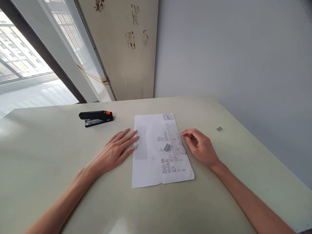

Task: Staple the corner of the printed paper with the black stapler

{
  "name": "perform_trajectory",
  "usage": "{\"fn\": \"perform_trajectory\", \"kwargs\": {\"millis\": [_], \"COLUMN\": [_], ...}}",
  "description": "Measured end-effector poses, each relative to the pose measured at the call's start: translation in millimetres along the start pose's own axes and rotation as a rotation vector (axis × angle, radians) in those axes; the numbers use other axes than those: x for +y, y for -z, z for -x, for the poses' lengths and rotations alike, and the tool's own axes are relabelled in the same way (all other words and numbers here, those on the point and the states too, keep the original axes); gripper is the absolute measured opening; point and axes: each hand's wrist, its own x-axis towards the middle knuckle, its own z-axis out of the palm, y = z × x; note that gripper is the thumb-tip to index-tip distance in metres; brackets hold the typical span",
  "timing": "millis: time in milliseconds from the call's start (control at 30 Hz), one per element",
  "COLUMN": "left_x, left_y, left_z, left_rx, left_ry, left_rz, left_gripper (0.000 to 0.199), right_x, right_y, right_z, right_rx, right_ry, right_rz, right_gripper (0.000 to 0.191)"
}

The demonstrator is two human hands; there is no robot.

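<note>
Printed white paper [151, 172] lies flat on the table in the middle of the view. On it rests a small grey strip of staples [166, 147]. My left hand [115, 151] is spread palm down at the paper's left edge, fingertips on or beside that edge, holding nothing. Just off the right edge of the paper, my right hand [201, 146] rests on the table with its fingers curled and the thumb and index finger bent near each other; whether something small is between them cannot be made out.
A black stapler [96, 117] with an orange mark lies at the back left of the pale table [146, 211]. Another small grey staple strip [219, 129] lies to the right. Behind are a wall [219, 48], a stained panel [122, 65] and a window [19, 48].
</note>
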Motion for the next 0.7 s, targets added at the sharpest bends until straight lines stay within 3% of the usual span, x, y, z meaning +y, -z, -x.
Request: {"fn": "perform_trajectory", "kwargs": {"millis": [167, 333, 467, 567, 700], "left_x": [-2.7, -26.1, -39.9, -41.5, -36.8], "left_y": [7.4, 20.8, 30.2, 35.4, 44.2], "left_z": [45.2, 103.1, 142.9, 157.3, 152.3], "left_rx": [0.039, 0.177, 0.195, 0.241, 0.349], "left_ry": [0.108, 0.279, 0.440, 0.533, 0.692], "left_rz": [0.055, 0.090, 0.057, 0.037, 0.043], "left_gripper": [0.049, 0.045, 0.045, 0.039, 0.030], "right_x": [4.4, 7.7, 8.1, 7.9, 8.5], "right_y": [-0.5, 0.1, -0.3, -0.6, -0.7], "right_z": [1.2, 0.5, 0.8, 1.3, 1.5], "right_rx": [-0.027, -0.032, -0.038, -0.050, -0.057], "right_ry": [-0.013, -0.023, -0.034, -0.037, -0.029], "right_rz": [-0.004, -0.003, -0.005, -0.001, 0.007], "right_gripper": [0.019, 0.020, 0.021, 0.021, 0.021]}}
